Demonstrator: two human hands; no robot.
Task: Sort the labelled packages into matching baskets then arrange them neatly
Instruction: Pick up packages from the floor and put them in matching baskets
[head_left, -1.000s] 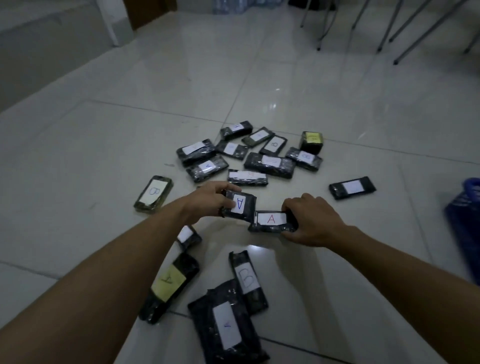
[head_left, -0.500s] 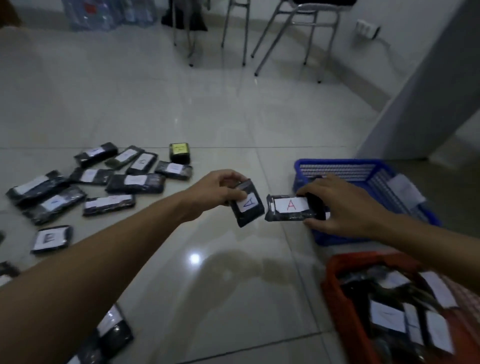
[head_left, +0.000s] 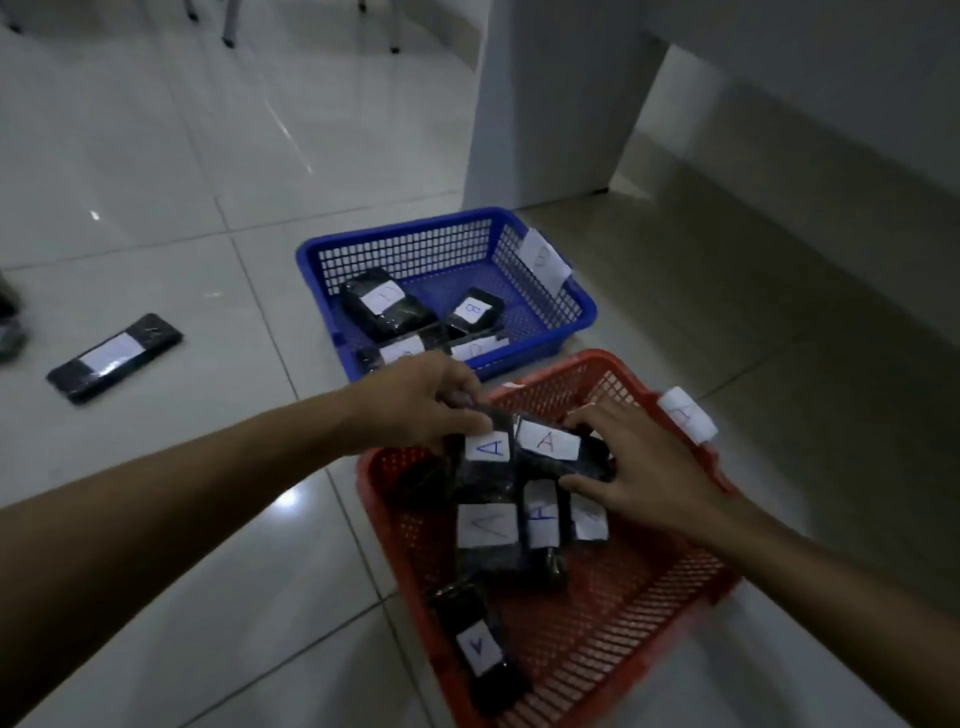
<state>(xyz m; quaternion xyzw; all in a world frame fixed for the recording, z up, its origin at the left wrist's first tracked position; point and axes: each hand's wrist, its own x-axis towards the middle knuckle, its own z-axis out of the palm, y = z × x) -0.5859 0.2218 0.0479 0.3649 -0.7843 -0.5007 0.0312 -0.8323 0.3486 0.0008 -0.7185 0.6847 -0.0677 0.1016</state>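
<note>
Over the red basket my left hand grips a black package with a blue A label. Beside it my right hand holds a black package with a red A label, fingers spread round its right end. Both packages hang just above several A-labelled packages lying in the red basket. A paper tag marked A sticks to the red basket's far rim. Behind it, the blue basket holds several B-labelled packages and carries a paper tag.
One black package with a white label lies on the tiled floor at the left. Parts of other packages show at the left edge. A white pillar and a wall base stand behind the baskets. Chair legs are at the top.
My view has swung right from the package pile to the baskets. Both hands have carried their A packages from above the floor to over the red basket.
</note>
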